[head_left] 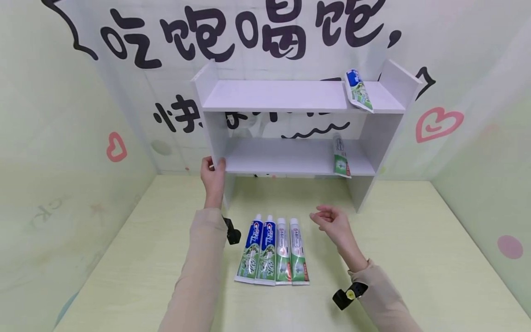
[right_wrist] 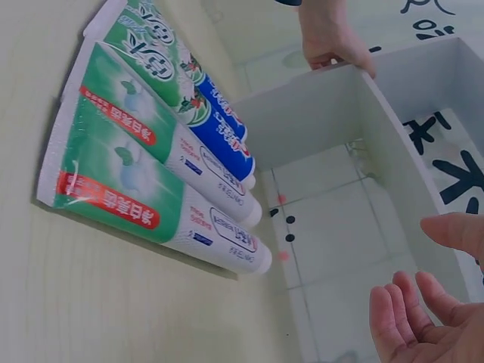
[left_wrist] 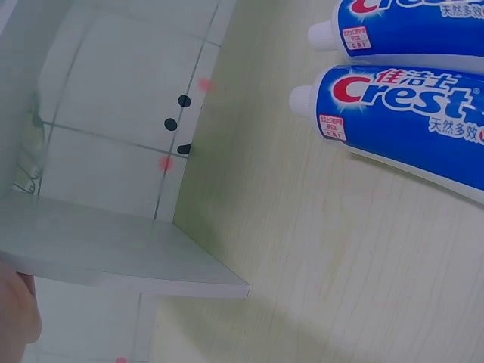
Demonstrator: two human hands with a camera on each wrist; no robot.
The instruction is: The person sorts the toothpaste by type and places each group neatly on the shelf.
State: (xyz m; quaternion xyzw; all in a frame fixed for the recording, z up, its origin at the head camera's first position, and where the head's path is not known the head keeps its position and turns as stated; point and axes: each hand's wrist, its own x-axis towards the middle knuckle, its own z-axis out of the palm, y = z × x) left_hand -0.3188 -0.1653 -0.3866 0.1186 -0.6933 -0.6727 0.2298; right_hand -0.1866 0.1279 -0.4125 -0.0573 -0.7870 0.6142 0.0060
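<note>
My left hand grips the left side panel of a white two-tier shelf, thumb on the inner side. My right hand hovers above the table near the shelf's right leg, fingers loosely bent and holding nothing. Between the hands, toothpaste tubes lie side by side, caps toward the shelf: two blue-and-green Crest tubes on the left, two white-and-green tubes on the right. One blue-and-green toothpaste tube lies on the upper board; a white-and-green toothpaste tube lies on the lower board. Both overhang the front edge.
The pale wooden table meets a printed back wall with black lettering, close behind the shelf. Side walls stand left and right. Black wrist cameras sit on both forearms.
</note>
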